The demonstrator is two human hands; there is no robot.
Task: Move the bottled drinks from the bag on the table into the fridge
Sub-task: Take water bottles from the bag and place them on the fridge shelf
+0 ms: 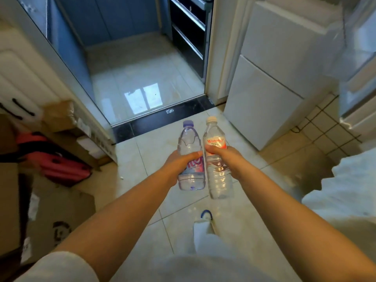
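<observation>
Nearest the camera, both bare forearms reach forward over a pale tiled floor, and a slippered foot shows below them, mid-stride by the look of it. The left hand wraps around the middle of a purple-capped bottle; the right hand wraps around the middle of a white-capped bottle with a red label. Both bottles stand upright and sit just beside each other, perhaps touching at the shoulders, so a knock between them could twist one in its grip. They look full of clear liquid, so I judge them heavy enough to slide if a palm is damp. To the left of the hands lie cardboard boxes and a red bag on the floor; a careless step there could trip the person. Ahead of the hands a dark threshold leads to a glossy, reflective floor that might be slippery. Ahead and to the right of the right hand stands the white fridge, its doors closed as far as I can tell. With both hands occupied, neither is free to pull a door, and juggling two bottles in one hand risks a drop. The table bag is out of view.
</observation>
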